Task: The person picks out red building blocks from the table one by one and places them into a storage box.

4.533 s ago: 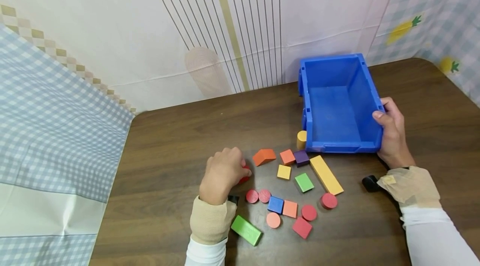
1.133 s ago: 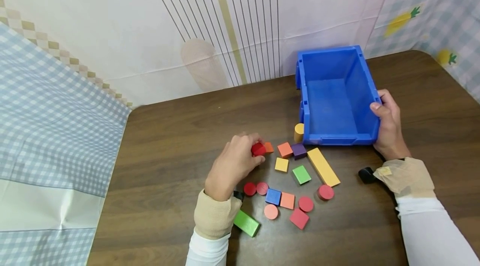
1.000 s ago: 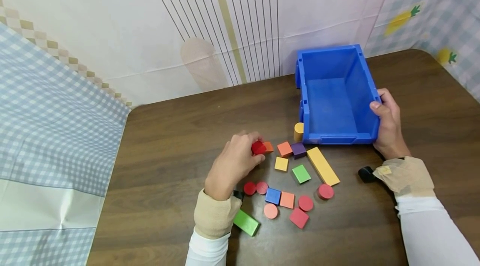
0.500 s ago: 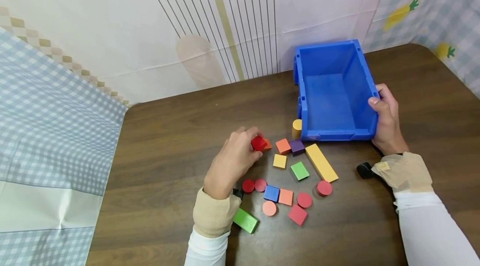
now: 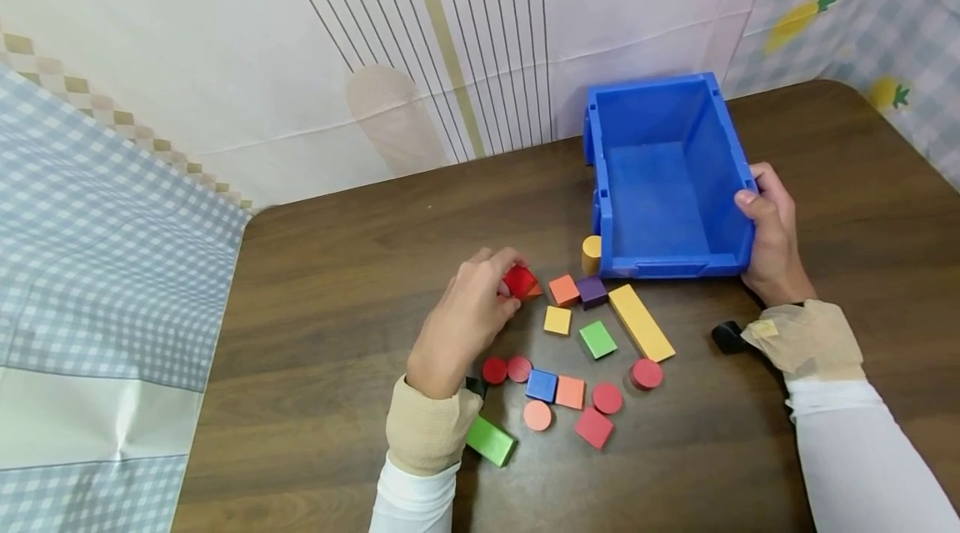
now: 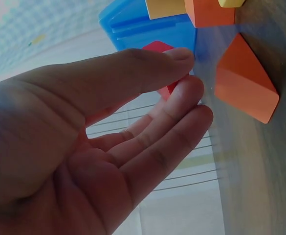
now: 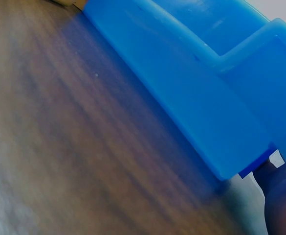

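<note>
My left hand [image 5: 467, 306] pinches a red block [image 5: 519, 280] between thumb and fingers, close over an orange wedge-shaped block [image 5: 535, 292]. In the left wrist view the red block [image 6: 157, 46] is mostly hidden behind the thumb, and the orange wedge block [image 6: 248, 81] rests on the table beside the fingertips. My right hand [image 5: 776, 241] grips the right wall of a blue plastic bin [image 5: 678, 268], thumb over its rim. No blocks lie on the bin's bare floor. The right wrist view shows the bin's side [image 7: 182, 88] along the tabletop.
Several blocks lie right of and below my left hand: a yellow plank [image 5: 641, 323], a purple cube [image 5: 592, 292], a green cube [image 5: 597, 339], red discs [image 5: 607, 398] and a long green block [image 5: 491, 440]. A yellow cylinder [image 5: 592, 253] stands against the bin's left side.
Since the oldest frame, my left hand has carried the red block up and right to the orange wedge. Lately the red block has tilted in the fingers. My right hand keeps its grip.
</note>
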Tool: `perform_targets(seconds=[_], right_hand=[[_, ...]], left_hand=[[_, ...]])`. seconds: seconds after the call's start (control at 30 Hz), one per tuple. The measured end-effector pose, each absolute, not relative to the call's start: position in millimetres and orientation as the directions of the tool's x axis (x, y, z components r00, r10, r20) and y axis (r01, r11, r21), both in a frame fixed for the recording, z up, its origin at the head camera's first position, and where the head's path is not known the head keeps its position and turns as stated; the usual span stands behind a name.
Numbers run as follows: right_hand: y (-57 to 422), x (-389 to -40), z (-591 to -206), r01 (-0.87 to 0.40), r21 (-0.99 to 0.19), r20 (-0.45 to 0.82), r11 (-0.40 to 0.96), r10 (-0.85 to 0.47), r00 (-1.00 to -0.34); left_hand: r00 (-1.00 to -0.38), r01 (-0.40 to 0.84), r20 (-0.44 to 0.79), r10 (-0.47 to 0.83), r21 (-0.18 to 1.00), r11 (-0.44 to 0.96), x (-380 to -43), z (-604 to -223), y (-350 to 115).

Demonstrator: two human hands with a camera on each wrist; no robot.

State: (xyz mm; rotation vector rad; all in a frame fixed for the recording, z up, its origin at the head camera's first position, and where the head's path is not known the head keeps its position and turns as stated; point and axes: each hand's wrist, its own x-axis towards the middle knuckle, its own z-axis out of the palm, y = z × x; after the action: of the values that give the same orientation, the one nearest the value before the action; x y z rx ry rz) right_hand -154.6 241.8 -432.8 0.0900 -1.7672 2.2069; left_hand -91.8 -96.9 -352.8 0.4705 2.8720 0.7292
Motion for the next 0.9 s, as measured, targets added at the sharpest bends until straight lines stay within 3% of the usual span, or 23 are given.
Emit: perform_targets(seconds=[0.43,0.7,0.9], right_hand=[[242.0,-154.9,-434.3,-0.274,-0.939,0.234,-0.208,0.201,-0.951],[241.8,-156.9,-434.1,-0.275,-0.939,0.235,-0.205,0.199,-0.951],[242.2,-156.3,-433.9,-0.282,-0.937,0.240,-0.207,0.207,-0.948]], left_hand=[[-0.963,0.215,-0.024,0.270,0.538,0.815,-95.6,-356.5,-92.4],[-0.964,0.212,-0.023,0.263,0.527,0.823,-97.5,-359.9,-91.8],[-0.961,0.242,-0.013,0.277,0.453,0.858,-96.2,-360.7,-91.7]])
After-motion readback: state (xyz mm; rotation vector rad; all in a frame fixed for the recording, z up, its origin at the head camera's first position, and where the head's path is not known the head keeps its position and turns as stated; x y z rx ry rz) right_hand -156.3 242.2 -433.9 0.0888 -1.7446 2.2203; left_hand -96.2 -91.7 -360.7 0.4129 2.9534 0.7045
